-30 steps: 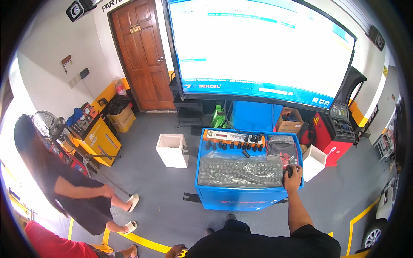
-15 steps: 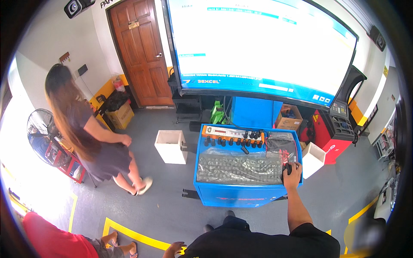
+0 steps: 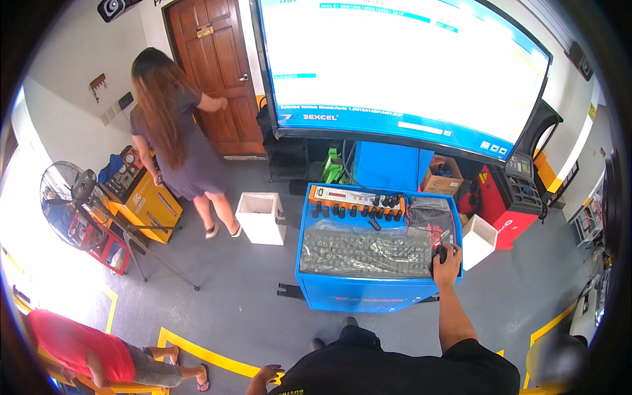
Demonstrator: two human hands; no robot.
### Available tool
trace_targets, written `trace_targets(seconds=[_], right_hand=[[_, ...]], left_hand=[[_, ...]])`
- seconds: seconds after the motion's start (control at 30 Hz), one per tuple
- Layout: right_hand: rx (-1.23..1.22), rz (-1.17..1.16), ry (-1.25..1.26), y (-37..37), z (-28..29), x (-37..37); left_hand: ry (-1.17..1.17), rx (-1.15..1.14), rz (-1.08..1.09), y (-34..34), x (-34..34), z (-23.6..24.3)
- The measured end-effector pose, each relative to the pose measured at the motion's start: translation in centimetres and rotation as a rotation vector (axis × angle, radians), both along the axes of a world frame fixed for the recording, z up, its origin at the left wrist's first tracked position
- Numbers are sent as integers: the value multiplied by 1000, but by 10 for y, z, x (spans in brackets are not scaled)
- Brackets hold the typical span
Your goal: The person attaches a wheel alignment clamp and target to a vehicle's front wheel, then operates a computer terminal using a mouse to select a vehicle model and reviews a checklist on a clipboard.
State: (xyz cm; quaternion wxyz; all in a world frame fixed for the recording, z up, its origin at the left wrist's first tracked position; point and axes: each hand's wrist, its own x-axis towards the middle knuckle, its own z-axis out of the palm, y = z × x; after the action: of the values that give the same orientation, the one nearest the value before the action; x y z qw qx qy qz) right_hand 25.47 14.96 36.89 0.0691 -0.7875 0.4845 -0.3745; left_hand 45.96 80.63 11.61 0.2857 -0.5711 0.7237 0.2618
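Faces a wide flat-screen display [image 3: 401,72] above a blue cabinet [image 3: 355,294], with the right hand [image 3: 449,266] on a black computer mouse [image 3: 439,255].
Stands at the cabinet's near side, with a red machine [image 3: 503,227] beyond its right side, and one white bin [image 3: 261,228] just beside the left side. Has on the cabinet's top a dark keyboard [image 3: 365,253] under crinkled clear plastic, and an orange-and-white panel [image 3: 349,196] along the far edge. Hangs the left hand [image 3: 268,374] low near the black shirt [image 3: 401,370], with fingers loosely apart, well away from the cabinet. Curls the right hand over the mouse, clasping it just right of the keyboard, near the top's right front corner; cannot tell whether a button is pressed. Shows short black cylindrical pieces [image 3: 353,211] between panel and keyboard.
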Motion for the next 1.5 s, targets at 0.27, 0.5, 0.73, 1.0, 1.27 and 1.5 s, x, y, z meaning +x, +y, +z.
trace_targets(seconds=[0.27, 0.5, 0.73, 1.0, 1.27, 1.5], right_hand=[[-10, -6, -2, 1, 2, -1], [-4, -7, -23, 3, 6, 4], [-43, -17, -29, 2, 5, 1], [-45, -20, -35, 2, 5, 4], [-25, -17, -36, 2, 4, 1], [15, -28, -44, 3, 7, 5]], left_hand=[[50, -36, 56, -1, -3, 5], [117, -118, 86, 12, 0, -19], [123, -58, 66, 4, 6, -5], [303, -26, 412, 14, 6, -27], [265, -9, 329, 12, 0, -18], [1060, 181, 1682, 16, -8, -24]])
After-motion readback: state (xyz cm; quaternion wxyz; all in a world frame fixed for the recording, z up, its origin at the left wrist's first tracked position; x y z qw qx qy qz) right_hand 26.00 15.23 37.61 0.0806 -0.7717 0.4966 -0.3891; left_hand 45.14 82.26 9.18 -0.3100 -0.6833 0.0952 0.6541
